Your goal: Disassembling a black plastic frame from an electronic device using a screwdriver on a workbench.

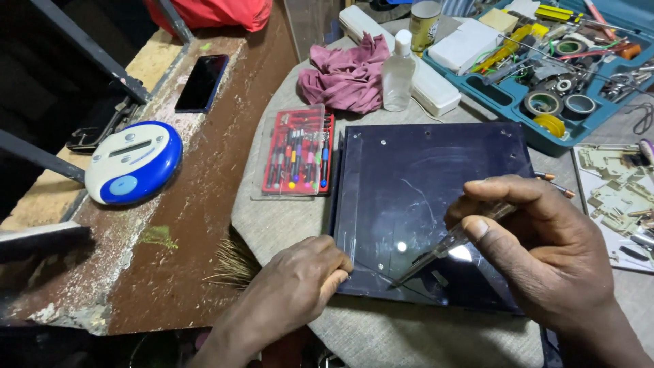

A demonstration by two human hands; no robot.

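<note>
A dark, glossy flat panel, scratched and dotted with small screw holes, is lying flat on a grey round table, directly in front of the person. It looks like the back cover of a laptop or a similar slab, though I cannot tell which for certain.

The right hand is resting on the panel's near right part, fingers curled closed around a slim, clear-handled screwdriver. The tool is slanting down and leftward, its tip touching the panel near the front edge, seemingly at a screw hole. Gripping it low like a pen is likely giving fine control.

The left hand is pressing against the panel's near left corner, fingers bunched and folded in, holding nothing that I can see. It appears to be steadying the panel so it does not slide.

Just left of the panel, a red case of small colourful screwdrivers is lying within easy reach. Behind it are a crumpled pink cloth and a clear plastic bottle. Farther right, an open teal toolbox is crowded with tape rolls and tools. On the worn brown bench to the left, a black phone and a blue and white rounded device are sitting.
</note>
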